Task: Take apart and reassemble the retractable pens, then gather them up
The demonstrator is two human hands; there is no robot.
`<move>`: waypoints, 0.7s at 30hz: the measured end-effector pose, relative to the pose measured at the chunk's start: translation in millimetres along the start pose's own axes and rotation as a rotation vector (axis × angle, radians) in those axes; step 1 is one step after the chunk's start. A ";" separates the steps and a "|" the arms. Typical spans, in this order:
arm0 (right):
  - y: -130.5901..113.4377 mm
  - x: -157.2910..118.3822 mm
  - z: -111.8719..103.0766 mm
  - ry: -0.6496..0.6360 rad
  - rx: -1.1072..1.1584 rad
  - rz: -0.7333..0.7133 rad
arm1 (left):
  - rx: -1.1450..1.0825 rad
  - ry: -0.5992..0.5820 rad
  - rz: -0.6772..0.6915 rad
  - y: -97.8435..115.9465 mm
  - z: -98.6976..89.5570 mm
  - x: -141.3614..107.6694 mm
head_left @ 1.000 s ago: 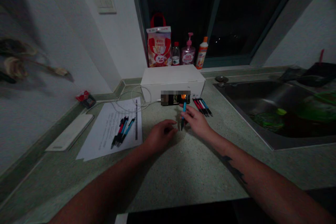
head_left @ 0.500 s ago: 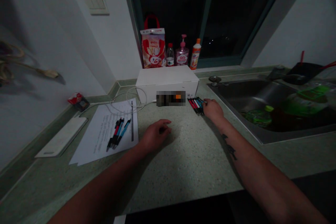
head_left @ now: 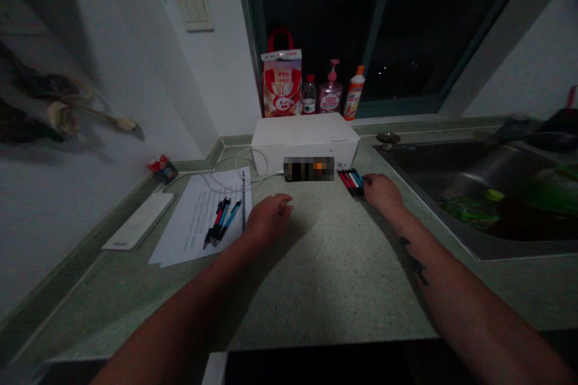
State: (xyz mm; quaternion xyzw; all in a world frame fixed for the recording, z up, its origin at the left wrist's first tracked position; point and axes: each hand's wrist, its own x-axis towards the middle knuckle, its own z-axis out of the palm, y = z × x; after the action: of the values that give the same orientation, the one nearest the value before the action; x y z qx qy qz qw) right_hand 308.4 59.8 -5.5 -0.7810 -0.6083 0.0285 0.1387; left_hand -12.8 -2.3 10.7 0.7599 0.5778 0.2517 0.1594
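My right hand (head_left: 383, 194) is at the right end of a row of several pens (head_left: 351, 184) lying side by side on the counter (head_left: 311, 277). Its thumb and fingers are pinched at the rightmost pen, whose end they partly hide. Red, white and blue barrels show in the row. Over the middle of the counter hovers my left hand (head_left: 270, 216), fingers loosely curled, thumb a little apart, with nothing visible in it. To its left, several black, red and blue pens (head_left: 222, 222) lie loosely on printed paper sheets (head_left: 189, 216).
Behind the hands stands a white box (head_left: 302, 129), with a blurred-out dark device (head_left: 309, 169) and white cable in front. A bag (head_left: 282, 84) and bottles (head_left: 329, 93) line the window. The sink (head_left: 428, 162) is right; a white board (head_left: 139, 222) lies left.
The view has turned left, so everything appears farther right. My left hand's fingers have curled slightly more. My right hand remains at the end of the pen row.
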 end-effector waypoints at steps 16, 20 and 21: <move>-37.4 -31.5 -17.1 0.167 0.105 -0.243 | 0.734 -0.208 -0.269 -35.4 -49.4 8.6; -60.7 -53.0 -7.4 0.038 0.286 -0.528 | 0.594 -0.142 -0.061 -13.4 -32.3 3.7; -66.1 -59.3 -5.5 -0.004 0.330 -0.612 | 0.509 -0.122 -0.024 -7.2 -26.4 1.8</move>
State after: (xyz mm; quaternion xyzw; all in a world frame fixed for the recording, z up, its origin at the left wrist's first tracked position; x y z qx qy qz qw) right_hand 231.9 16.6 9.0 -0.5295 -0.8017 0.0852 0.2641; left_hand -33.1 0.2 28.9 0.7824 0.6207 0.0501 0.0003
